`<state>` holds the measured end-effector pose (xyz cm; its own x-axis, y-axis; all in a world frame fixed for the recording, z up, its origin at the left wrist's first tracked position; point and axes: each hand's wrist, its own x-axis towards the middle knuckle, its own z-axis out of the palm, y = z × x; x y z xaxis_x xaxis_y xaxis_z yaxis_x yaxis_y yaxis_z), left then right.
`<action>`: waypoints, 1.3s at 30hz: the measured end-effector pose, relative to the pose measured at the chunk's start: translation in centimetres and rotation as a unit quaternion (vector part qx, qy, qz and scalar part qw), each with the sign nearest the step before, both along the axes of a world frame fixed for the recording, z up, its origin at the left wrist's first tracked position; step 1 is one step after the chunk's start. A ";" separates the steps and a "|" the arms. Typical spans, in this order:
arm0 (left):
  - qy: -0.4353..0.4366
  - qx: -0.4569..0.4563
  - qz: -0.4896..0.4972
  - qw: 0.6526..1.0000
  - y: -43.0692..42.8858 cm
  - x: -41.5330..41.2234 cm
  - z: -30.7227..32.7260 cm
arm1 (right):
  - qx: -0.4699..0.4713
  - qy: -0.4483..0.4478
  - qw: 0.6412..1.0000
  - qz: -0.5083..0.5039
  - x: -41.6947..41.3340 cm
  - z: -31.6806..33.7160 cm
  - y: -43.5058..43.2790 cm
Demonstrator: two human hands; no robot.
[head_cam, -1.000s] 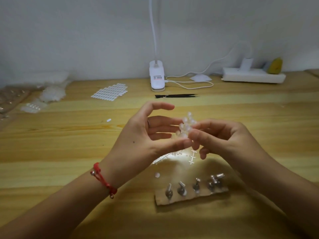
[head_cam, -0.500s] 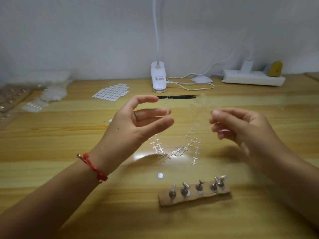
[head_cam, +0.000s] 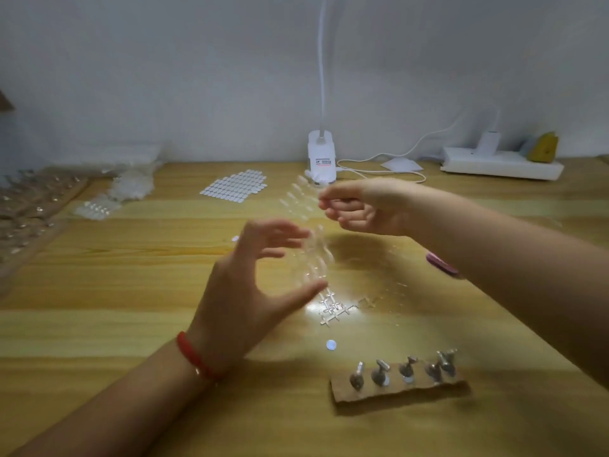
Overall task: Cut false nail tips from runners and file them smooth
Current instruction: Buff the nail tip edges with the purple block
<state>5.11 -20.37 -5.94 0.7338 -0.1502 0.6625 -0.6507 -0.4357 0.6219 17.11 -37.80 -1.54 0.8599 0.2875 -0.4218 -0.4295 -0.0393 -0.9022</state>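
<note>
A clear runner of false nail tips, blurred by motion, hangs in the air between my two hands. My right hand pinches its upper part between thumb and fingertips, above the far middle of the desk. My left hand, with a red cord at the wrist, curves around the lower part, thumb at the bottom end and fingers higher up. Bare cut runner pieces lie on the wood just below. A pink nail file lies beside my right forearm.
A cardboard strip with several metal nail stands sits near the front. A small white disc lies before it. Further back are a sheet of white tabs, a lamp base, a power strip, and bags of clear tips.
My hands pulled apart from a bunched cluster of tips. My right hand then rose and swung back toward the lamp, stretching the clear runner out. The view tilted a little.
</note>
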 end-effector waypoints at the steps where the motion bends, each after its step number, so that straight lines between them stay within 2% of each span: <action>1: -0.092 0.050 -0.013 0.994 -0.1 -0.1 -0.2 | -0.012 0.006 1.000 0.020 0.4 0.0 1.0; 2: -0.154 0.077 -0.032 0.985 -0.3 -0.2 -0.3 | -0.017 0.014 0.999 0.038 0.6 0.1 2.0; 4: -0.196 0.082 -0.058 0.976 -0.6 -0.3 -0.4 | -0.008 0.029 0.998 0.056 1.0 0.4 3.7; 6: -0.168 0.072 -0.050 0.982 -0.5 -0.4 -0.5 | -0.018 0.024 0.998 0.047 0.9 1.0 4.8; 8: -0.116 0.057 -0.017 0.991 0.0 -0.4 -0.7 | -0.066 -0.040 0.996 0.049 0.4 1.4 4.6; 10: -0.065 0.033 0.026 0.997 0.4 -0.1 -0.6 | -0.102 -0.104 0.984 0.101 -0.9 2.0 3.5; 11: -0.048 0.028 0.043 0.998 0.4 -0.1 -0.5 | -0.098 -0.108 0.978 0.146 -1.9 2.3 2.6; 13: -0.036 0.037 0.053 0.997 0.2 0.1 -0.6 | -0.082 -0.109 0.965 0.223 -4.4 2.4 0.7; 15: -0.038 0.058 0.036 0.997 -0.3 0.0 -0.5 | -0.098 -0.144 0.953 0.246 -6.9 2.0 -0.8; 18: -0.047 0.090 -0.005 0.995 -0.9 -0.3 -0.3 | -0.104 -0.213 0.956 0.170 -9.1 0.6 -2.2; 20: -0.005 0.080 0.009 0.997 -1.3 -0.6 -0.2 | -0.078 -0.229 0.966 0.095 -9.9 -0.1 -3.2; 22: 0.123 -0.002 0.029 0.992 -1.9 -1.0 0.2 | -0.036 -0.238 0.970 0.024 -10.4 -0.8 -4.5; 24: 0.282 -0.119 0.000 0.952 -2.7 -0.9 0.6 | 0.002 -0.244 0.969 -0.023 -10.9 -1.4 -5.4; 26: 0.370 -0.187 -0.029 0.910 -3.7 -0.5 0.7 | 0.022 -0.252 0.967 -0.040 -11.2 -2.0 -5.8; 32: 0.355 -0.244 -0.022 0.902 -5.0 -0.3 0.6 | 0.037 -0.252 0.967 -0.032 -12.0 -3.0 -5.9; 39: 0.307 -0.202 -0.035 0.929 -5.5 -0.3 0.4 | 0.005 -0.227 0.970 -0.086 -11.8 -2.9 -5.6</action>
<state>4.79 -25.82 -5.55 0.9899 -0.0423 0.1355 -0.1378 -0.0551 0.9889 5.30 -43.41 -4.48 0.9919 0.1264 0.0130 0.0122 0.0072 -0.9999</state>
